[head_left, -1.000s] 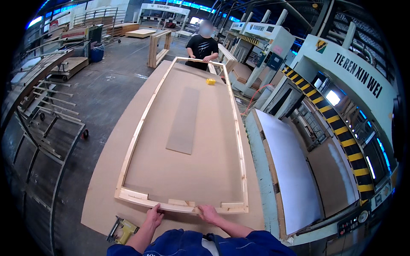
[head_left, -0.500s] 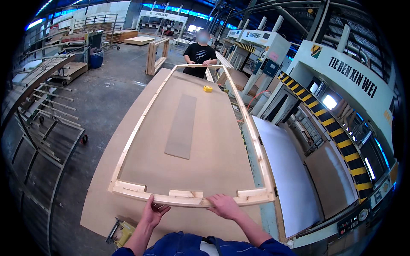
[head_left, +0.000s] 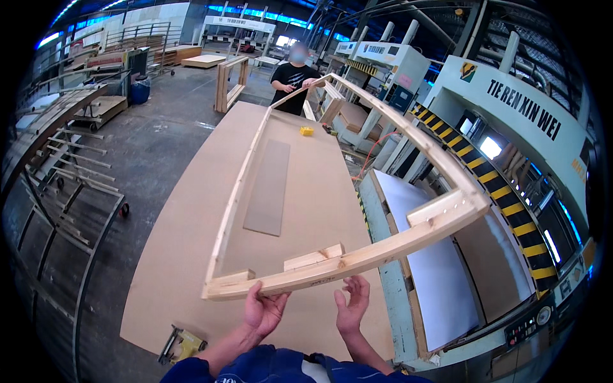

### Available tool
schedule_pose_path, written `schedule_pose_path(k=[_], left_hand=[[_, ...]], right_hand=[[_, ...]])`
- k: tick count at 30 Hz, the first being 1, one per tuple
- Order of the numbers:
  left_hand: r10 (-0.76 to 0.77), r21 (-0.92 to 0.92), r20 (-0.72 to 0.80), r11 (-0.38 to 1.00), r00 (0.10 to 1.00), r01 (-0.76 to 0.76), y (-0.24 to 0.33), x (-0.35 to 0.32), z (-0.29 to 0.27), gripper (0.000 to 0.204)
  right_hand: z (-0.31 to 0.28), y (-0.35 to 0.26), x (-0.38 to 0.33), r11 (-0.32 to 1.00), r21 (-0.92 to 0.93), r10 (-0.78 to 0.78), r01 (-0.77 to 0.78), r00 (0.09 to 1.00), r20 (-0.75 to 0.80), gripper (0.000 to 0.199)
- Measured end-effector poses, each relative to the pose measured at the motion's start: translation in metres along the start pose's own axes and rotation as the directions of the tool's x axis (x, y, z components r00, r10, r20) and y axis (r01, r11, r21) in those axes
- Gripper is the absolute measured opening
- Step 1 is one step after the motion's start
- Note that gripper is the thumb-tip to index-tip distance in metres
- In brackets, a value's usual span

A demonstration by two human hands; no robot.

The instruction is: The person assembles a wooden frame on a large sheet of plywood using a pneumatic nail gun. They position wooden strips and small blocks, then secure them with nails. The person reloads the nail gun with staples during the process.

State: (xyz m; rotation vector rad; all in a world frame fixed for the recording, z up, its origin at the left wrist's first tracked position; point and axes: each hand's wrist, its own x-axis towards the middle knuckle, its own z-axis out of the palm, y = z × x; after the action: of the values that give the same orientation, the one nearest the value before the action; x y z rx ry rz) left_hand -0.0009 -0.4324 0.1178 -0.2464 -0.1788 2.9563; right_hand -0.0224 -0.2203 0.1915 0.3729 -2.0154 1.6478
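A long rectangular wooden frame (head_left: 357,257) is tilted above a large brown board (head_left: 179,210), its right side raised higher than its left. Short wood blocks sit inside its near rail. My left hand (head_left: 263,313) is closed on that rail near the left corner. Just below the rail, my right hand (head_left: 352,306) is open, palm turned up, fingers apart and seemingly clear of the wood. At the far end a co-worker (head_left: 295,80) in a black shirt has a hand on the frame. A narrow brown panel (head_left: 267,188) lies flat on the board under the frame.
A nail gun (head_left: 183,345) rests at the board's near left edge. Farther off on the board is a small yellow box (head_left: 306,131). Large press machines (head_left: 504,96) line the right, with a white sheet (head_left: 421,255) beside the board. Metal racks (head_left: 96,236) stand at left.
The frame has tipped up on its right side and shifted right. My right hand has let go of the near rail and opened; my left still grips it, now farther right.
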Motion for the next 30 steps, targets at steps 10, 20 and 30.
schedule_pose_path(k=[10,20,30], left_hand=[[-0.279,-0.417,0.264,0.83,0.923,0.37,-0.061,0.018,0.013,0.05],[-0.32,-0.356,0.255,0.846,0.912,0.397,-0.045,0.008,-0.023,0.047],[0.079,0.796,0.112,0.589,0.99,-0.138,0.046,-0.05,-0.021,0.044]], right_hand=[[0.066,0.002,0.043,0.934,0.279,0.156,-0.221,0.959,0.236,0.057],[0.105,-0.026,0.05,0.998,0.05,0.009,-0.038,0.878,0.479,0.081],[0.091,0.008,0.02,0.928,-0.2,-0.122,0.314,0.765,0.633,0.088]])
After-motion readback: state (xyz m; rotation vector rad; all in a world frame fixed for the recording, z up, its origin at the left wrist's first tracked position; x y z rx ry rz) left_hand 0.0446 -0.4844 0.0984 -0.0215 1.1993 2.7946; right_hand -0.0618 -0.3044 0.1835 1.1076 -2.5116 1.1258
